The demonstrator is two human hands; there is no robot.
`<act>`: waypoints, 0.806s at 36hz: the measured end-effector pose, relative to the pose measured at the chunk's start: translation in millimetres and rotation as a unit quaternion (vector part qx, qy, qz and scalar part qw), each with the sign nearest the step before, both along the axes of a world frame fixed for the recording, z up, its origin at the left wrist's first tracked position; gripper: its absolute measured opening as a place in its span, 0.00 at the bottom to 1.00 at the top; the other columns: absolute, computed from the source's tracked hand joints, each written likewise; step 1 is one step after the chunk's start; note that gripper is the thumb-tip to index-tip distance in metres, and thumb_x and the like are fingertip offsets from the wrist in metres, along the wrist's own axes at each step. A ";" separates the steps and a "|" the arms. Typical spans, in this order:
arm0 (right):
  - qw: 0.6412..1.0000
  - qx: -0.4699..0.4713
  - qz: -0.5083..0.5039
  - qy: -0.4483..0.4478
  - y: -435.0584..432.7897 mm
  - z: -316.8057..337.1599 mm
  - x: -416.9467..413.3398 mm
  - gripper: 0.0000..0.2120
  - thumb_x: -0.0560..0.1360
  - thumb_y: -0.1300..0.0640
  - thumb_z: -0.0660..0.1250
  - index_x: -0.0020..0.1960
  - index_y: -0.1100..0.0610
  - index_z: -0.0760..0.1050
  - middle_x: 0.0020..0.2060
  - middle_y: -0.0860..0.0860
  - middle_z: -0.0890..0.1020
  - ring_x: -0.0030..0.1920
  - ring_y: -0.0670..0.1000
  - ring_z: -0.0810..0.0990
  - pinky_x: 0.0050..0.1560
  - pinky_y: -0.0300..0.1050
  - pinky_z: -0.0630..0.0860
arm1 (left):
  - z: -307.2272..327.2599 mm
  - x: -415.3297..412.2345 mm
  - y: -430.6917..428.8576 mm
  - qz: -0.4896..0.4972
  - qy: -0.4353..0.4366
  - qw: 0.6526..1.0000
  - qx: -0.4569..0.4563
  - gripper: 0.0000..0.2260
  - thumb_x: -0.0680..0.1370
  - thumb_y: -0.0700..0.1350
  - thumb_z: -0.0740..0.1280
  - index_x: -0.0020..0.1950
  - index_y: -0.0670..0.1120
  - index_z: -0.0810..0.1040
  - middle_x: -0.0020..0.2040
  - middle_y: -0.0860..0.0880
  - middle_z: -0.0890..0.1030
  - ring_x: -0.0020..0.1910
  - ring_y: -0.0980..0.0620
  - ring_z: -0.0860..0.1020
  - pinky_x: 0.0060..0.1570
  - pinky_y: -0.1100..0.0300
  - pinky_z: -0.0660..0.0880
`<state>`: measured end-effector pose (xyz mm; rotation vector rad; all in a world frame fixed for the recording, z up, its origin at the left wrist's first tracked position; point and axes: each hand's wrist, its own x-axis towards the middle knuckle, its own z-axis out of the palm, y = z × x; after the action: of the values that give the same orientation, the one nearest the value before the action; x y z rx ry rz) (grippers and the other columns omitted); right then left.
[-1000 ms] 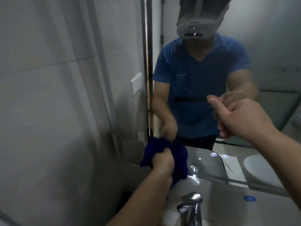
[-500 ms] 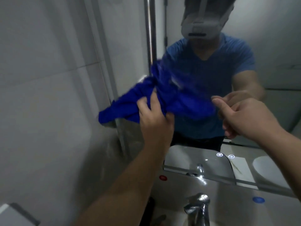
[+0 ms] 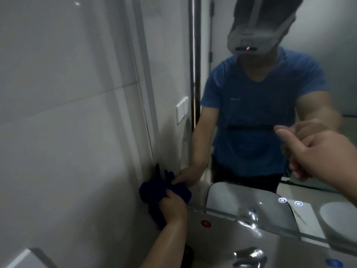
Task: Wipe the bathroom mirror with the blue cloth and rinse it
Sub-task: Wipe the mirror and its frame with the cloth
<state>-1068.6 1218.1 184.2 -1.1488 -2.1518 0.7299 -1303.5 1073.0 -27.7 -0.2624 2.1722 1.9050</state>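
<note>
My left hand [image 3: 172,206] grips the bunched blue cloth [image 3: 154,192] and presses it against the bottom left corner of the bathroom mirror [image 3: 173,64]. The cloth looks very dark in the dim light and part of it hangs below my fingers. My right hand [image 3: 316,153] hovers at the right in front of the glass, fingers curled with the thumb sticking out, holding nothing. The mirror shows my reflection in a blue shirt.
A grey tiled wall [image 3: 67,113] runs along the left. Below the mirror lie a white basin ledge with a red dot [image 3: 205,223] and a blue dot [image 3: 333,263], and a chrome tap [image 3: 249,257]. Two lit touch icons [image 3: 282,200] glow in the glass.
My left hand has swept the cloth from chest height down to the mirror's bottom left corner, after lifting it from low down a second ago. The right hand has stayed in place.
</note>
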 end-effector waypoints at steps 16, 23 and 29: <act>0.995 -0.085 0.020 -0.043 6.2 19.4 0.8 0.38 0.82 0.32 0.63 0.32 0.64 0.83 0.27 0.58 0.85 0.28 0.57 0.86 0.37 0.46 0.82 | 255.2 -23.0 29.5 0.025 0.508 0.856 -0.088 0.34 0.82 0.56 0.57 0.86 0.43 0.55 0.85 0.37 0.55 0.85 0.38 0.54 0.85 0.43 0.51; 0.922 0.380 -0.051 0.060 -13.8 94.5 -31.1 0.15 0.81 0.44 0.65 0.41 0.48 0.82 0.41 0.46 0.86 0.44 0.53 0.84 0.44 0.47 0.80 | 202.5 -20.5 15.2 -0.038 0.529 0.838 -0.132 0.34 0.81 0.55 0.58 0.85 0.49 0.50 0.84 0.38 0.55 0.83 0.35 0.57 0.83 0.39 0.55; 0.812 0.576 -0.010 0.098 0.3 113.3 -72.4 0.08 0.79 0.53 0.68 0.43 0.53 0.78 0.40 0.49 0.78 0.47 0.54 0.74 0.51 0.51 0.67 | 165.1 -28.1 10.4 -0.037 0.542 0.829 -0.131 0.38 0.76 0.50 0.70 0.85 0.48 0.60 0.80 0.37 0.64 0.77 0.32 0.66 0.76 0.37 0.64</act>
<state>-1140.9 1218.4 297.6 -0.3812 -1.8343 -0.4777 -1331.6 1083.3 137.4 1.1353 3.0035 1.9027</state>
